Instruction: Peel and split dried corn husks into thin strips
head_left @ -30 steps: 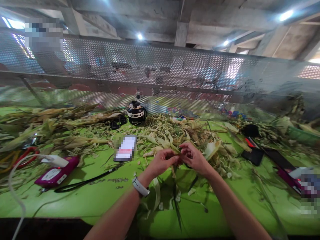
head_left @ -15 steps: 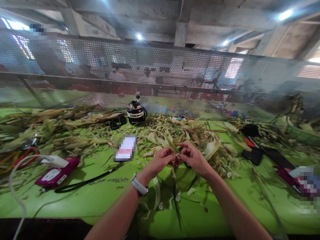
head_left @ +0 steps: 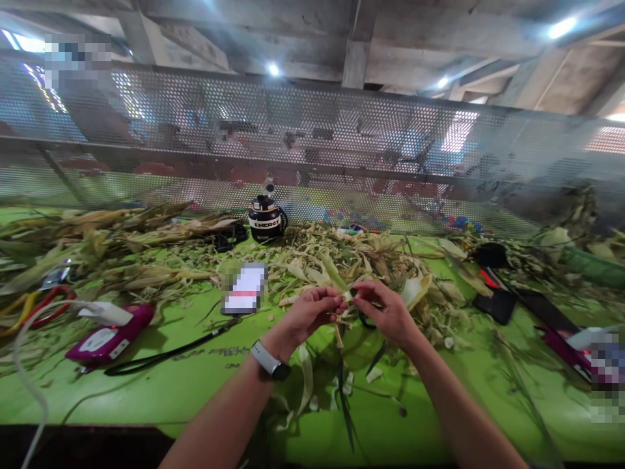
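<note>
My left hand (head_left: pixel 315 311), with a watch (head_left: pixel 271 360) on its wrist, pinches a pale-green corn husk (head_left: pixel 334 273) over the middle of the green table. At the husk's lower end, my right hand (head_left: pixel 383 311) has its fingers closed on it from the other side. Part of the husk is hidden by the fingers. Behind both hands spreads a pile of loose husk strips (head_left: pixel 317 251). Beneath them a thin dark-green leaf (head_left: pixel 346 410) hangs down, and a pale strip (head_left: pixel 306 378) lies to its left.
A phone (head_left: pixel 245 288) lies left of the hands. Further left are a purple power bank (head_left: pixel 110 335) with a white cable and red-handled scissors (head_left: pixel 56 301). A black jug (head_left: pixel 265 218) stands by the perforated metal screen (head_left: pixel 317 156). A black pouch (head_left: pixel 495 305) lies right.
My left hand has turned slightly, showing the watch face more, and its fingers have curled further. My right fingers have lowered a little at the husk's end. Both hands stay close together.
</note>
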`<action>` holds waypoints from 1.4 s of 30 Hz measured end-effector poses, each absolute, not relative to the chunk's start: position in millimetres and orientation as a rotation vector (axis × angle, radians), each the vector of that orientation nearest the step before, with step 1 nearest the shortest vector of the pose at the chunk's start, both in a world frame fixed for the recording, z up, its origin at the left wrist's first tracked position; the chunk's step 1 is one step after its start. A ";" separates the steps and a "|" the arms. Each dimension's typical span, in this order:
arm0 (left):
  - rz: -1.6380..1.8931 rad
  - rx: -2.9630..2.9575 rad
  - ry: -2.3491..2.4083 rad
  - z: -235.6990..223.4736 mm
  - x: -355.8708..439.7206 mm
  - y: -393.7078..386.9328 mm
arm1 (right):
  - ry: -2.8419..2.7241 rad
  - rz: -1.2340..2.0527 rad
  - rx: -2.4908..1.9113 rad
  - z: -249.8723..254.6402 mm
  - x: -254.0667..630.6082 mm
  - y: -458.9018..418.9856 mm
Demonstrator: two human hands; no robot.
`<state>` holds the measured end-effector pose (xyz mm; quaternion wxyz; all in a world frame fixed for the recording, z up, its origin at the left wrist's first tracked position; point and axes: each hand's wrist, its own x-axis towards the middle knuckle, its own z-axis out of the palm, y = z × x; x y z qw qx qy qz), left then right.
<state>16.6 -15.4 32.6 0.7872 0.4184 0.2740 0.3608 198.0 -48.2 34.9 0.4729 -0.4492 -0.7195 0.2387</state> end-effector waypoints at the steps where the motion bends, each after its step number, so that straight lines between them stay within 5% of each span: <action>1: 0.777 0.880 0.578 32.6 16.3 -15.1 | -1.807 0.537 -1.060 37.0 198.5 -48.7; 18: 0.765 0.846 0.575 35.7 21.4 -22.3 | -1.772 0.381 -0.935 35.4 196.4 -45.7; 42: 0.853 1.189 0.671 30.9 29.1 -22.8 | -1.493 0.680 -1.144 28.8 189.3 -44.9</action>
